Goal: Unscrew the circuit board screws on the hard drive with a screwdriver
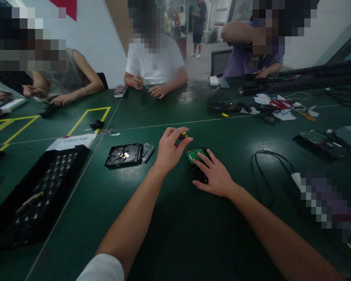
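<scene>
My left hand (170, 150) is raised just beyond and left of a hard drive, with thumb and fingers pinching a small black-and-yellow screwdriver (184, 135). Most of the tool is hidden by the fingers. Under my right hand (217, 175) lies the hard drive (192, 155), its green circuit board facing up. The fingers of that hand spread across the drive and hold it against the table, covering much of it. To the left sits another black hard drive (124, 155), and a loose green circuit board (148, 152) lies against its right end.
A long black tray (51, 183) with gold-coloured pieces stands at the left. A black cable (259, 168) loops on the right, near a device with a circuit board (318, 140). Tools and cables (225, 107) lie farther back. Several people sit across the green table (175, 238).
</scene>
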Demonstrator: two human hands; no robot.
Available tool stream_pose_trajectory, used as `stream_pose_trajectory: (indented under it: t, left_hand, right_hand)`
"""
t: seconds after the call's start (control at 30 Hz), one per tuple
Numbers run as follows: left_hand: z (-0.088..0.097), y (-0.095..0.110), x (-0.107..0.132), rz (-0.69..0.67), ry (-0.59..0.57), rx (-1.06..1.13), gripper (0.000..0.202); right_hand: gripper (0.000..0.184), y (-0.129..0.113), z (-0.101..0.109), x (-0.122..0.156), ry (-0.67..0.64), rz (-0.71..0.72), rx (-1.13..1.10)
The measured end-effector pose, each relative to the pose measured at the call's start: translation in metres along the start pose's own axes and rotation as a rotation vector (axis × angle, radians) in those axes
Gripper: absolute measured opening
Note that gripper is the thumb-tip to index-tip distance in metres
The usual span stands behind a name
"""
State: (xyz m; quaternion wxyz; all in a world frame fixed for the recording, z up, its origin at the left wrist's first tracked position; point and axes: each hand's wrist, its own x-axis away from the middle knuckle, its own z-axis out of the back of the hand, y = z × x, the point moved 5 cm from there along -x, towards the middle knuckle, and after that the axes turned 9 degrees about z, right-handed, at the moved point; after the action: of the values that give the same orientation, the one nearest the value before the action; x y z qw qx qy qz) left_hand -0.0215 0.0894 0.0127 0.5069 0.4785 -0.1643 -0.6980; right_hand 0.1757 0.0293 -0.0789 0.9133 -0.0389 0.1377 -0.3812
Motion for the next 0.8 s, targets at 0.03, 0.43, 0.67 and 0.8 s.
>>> stream_pose_trajectory:
  t: [0.03,0.43,0.67,0.8]
  left_hand:
    - [0.000,-0.001,0.000,0.002,-0.005,0.012,0.026]
    - [-0.008,0.003,0.002,-0.002,-0.184,0.173,0.034]
    - [0.001,0.001,-0.001,0.030,0.002,0.061,0.022]
    - [-0.003,-0.003,0.000,0.068,-0.024,0.121,0.019]
  right_hand:
    - [0.083,0.000,0.000,0.000,0.003,0.001,0.000]
    - [0.082,0.001,-0.001,0.000,0.005,0.008,0.002]
    - [0.082,0.001,0.000,0.000,0.000,0.001,-0.013]
    - [0.082,0.000,0.000,0.000,-0.013,-0.006,-0.011]
